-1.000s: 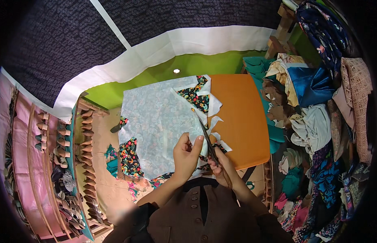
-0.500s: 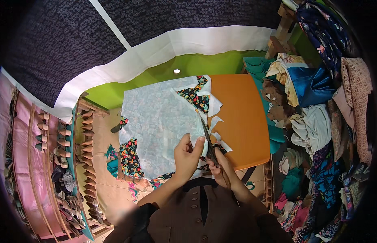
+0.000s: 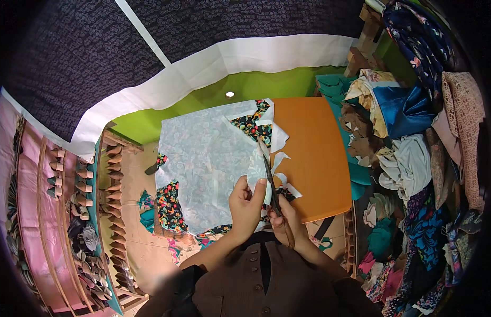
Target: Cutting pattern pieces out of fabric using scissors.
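Dark long-bladed scissors (image 3: pixel 272 187) lie in my right hand (image 3: pixel 289 221), whose fingers are wrapped round the handles. Their blades point away from me over the cloth's right side; I cannot make out how far apart they are. My left hand (image 3: pixel 246 205) is closed, thumb and fingers pinching a white-backed fabric piece (image 3: pixel 259 168) beside the blades. Under my hands spreads a large whitish, semi-sheer cloth (image 3: pixel 195 153). Black floral fabric (image 3: pixel 251 127) shows at its far right corner, and more of the floral print (image 3: pixel 170 203) shows at the near left.
The orange table top (image 3: pixel 319 153) shows to the right, with white cut scraps (image 3: pixel 281 158) near the cloth. Heaped fabrics (image 3: pixel 406 164) fill the right side. Racks of shoe-shaped forms (image 3: pixel 114 198) stand at the left. A dark patterned cloth with a white border (image 3: pixel 224 55) hangs ahead.
My right hand and the scissor handles have shifted slightly to the left. My left hand has moved very little, and the cloth lies nearly as before.
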Demonstrator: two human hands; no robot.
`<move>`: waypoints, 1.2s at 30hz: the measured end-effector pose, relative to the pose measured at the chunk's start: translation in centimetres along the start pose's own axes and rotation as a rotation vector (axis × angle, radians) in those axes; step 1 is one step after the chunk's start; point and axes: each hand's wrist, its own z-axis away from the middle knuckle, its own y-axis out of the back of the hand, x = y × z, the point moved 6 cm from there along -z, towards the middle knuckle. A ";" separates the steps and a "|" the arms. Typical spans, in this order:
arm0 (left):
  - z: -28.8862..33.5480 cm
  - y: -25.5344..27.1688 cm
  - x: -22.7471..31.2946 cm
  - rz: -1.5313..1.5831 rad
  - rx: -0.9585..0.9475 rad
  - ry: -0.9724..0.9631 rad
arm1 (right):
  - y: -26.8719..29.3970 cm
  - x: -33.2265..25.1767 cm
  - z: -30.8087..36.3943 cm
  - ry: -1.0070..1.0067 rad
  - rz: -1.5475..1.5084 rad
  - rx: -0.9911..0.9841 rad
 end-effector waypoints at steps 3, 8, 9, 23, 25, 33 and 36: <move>0.1 -0.3 0.0 0.035 0.008 0.006 | 0.2 0.3 0.2 -0.029 0.026 -0.013; -0.8 0.1 0.7 -0.082 -0.128 -0.113 | 0.9 1.0 0.1 -0.013 0.036 -0.004; -1.0 0.4 0.7 -0.081 -0.129 -0.113 | 1.0 1.5 0.1 -0.040 -0.002 -0.002; -0.9 -0.1 0.5 0.082 -0.126 -0.037 | 1.9 0.6 -0.4 0.078 0.004 -0.041; -1.0 0.2 0.2 0.022 -0.114 -0.019 | 1.8 0.6 -0.3 0.054 0.022 -0.045; -0.4 -0.2 0.9 0.062 -0.058 0.022 | 0.8 1.8 0.4 -0.266 -0.458 -0.108; -0.5 -0.1 0.6 0.102 -0.088 0.035 | 1.2 0.1 0.0 0.020 -0.132 -0.113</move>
